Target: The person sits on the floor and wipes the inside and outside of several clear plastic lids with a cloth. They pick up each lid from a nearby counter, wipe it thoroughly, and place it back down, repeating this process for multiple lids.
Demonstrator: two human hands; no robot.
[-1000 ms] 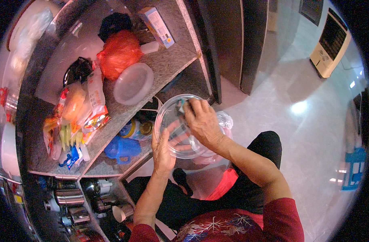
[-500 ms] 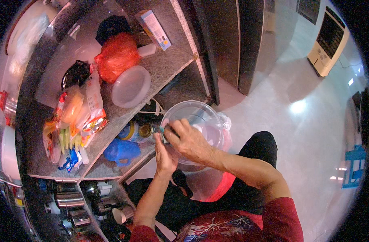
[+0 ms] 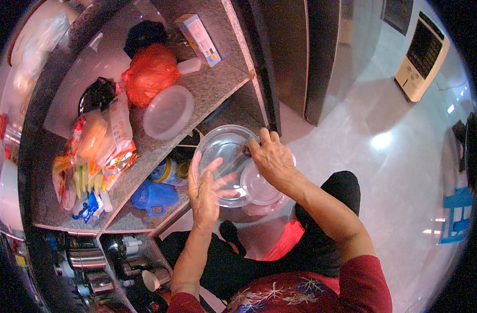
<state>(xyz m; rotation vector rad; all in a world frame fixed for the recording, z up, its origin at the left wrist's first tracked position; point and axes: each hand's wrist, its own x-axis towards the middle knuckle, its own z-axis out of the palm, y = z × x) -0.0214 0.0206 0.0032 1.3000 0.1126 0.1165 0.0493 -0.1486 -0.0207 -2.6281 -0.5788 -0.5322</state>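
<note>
A round clear plastic tub (image 3: 217, 136) stands in front of me between my hands. My left hand (image 3: 204, 195) is at its near left side, fingers spread apart and slightly blurred, overlapping the tub in view. At the tub's right rim, my right hand (image 3: 272, 159) has its fingers curled together. A small dark thing shows by its fingertips, too indistinct to name. Below the right hand a round translucent piece (image 3: 260, 183) overlaps the tub. Under that lies a pinkish plastic bag (image 3: 264, 208), partly hidden.
On the left shelf lie a red plastic bag (image 3: 154, 73), a translucent round lid (image 3: 168, 112), a blue-white box (image 3: 199, 40) and food packets (image 3: 92, 141). Lower down are a blue jug (image 3: 154, 196) and metal pots (image 3: 88, 259). An air cooler (image 3: 419, 60) stands far right.
My hands have parted: the right has moved up and right, and the left has opened its fingers. The tub has shifted left, covering more of the jars behind it.
</note>
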